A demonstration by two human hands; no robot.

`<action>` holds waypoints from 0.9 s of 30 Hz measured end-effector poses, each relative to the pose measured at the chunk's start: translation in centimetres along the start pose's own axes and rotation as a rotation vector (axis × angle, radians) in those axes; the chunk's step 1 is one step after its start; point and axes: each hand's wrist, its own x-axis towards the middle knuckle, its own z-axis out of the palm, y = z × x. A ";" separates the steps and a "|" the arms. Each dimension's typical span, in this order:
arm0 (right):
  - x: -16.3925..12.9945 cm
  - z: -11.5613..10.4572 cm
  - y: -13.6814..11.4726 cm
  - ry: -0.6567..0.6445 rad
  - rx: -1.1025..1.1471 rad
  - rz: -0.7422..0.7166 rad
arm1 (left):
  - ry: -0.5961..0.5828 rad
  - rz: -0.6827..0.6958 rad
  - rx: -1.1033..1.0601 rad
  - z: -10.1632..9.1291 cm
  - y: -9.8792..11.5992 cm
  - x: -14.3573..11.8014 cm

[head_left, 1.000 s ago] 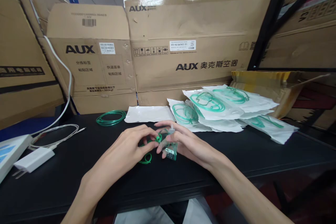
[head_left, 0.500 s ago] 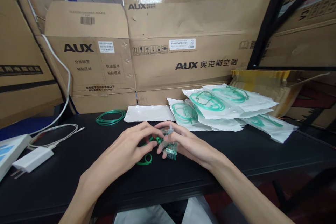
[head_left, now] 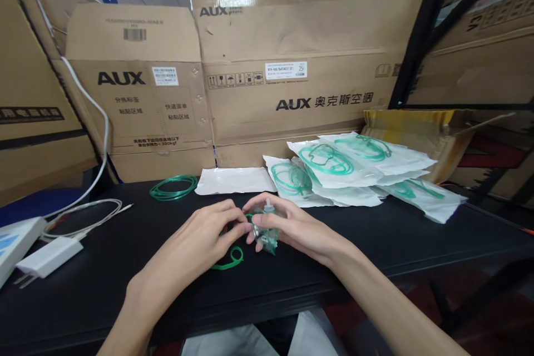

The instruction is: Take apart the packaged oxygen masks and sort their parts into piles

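Over the black table (head_left: 125, 289) my right hand (head_left: 292, 231) grips a clear plastic oxygen mask (head_left: 265, 229) with a small white port on top. My left hand (head_left: 200, 239) pinches the mask's green elastic strap (head_left: 228, 260) right beside the mask, fingertips nearly touching those of the right hand. A loop of the strap lies on the table below my left fingers. An empty white pouch (head_left: 236, 180) lies flat just behind my hands. A coil of green tubing (head_left: 174, 187) rests to the back left.
A pile of sealed pouches (head_left: 359, 169) holding green masks lies at the back right. AUX cardboard boxes (head_left: 292, 67) wall the back. A white power adapter (head_left: 45, 256) and white cables (head_left: 83, 217) sit at the left, with a white box at the far-left edge.
Both hands have drawn closer around the mask and the strap loop has slid lower and flatter on the table. The view has shifted slightly.
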 end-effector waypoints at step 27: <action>0.1 0.4 0.0 0.009 -0.123 -0.024 | -0.008 0.003 0.037 0.2 -0.3 0.2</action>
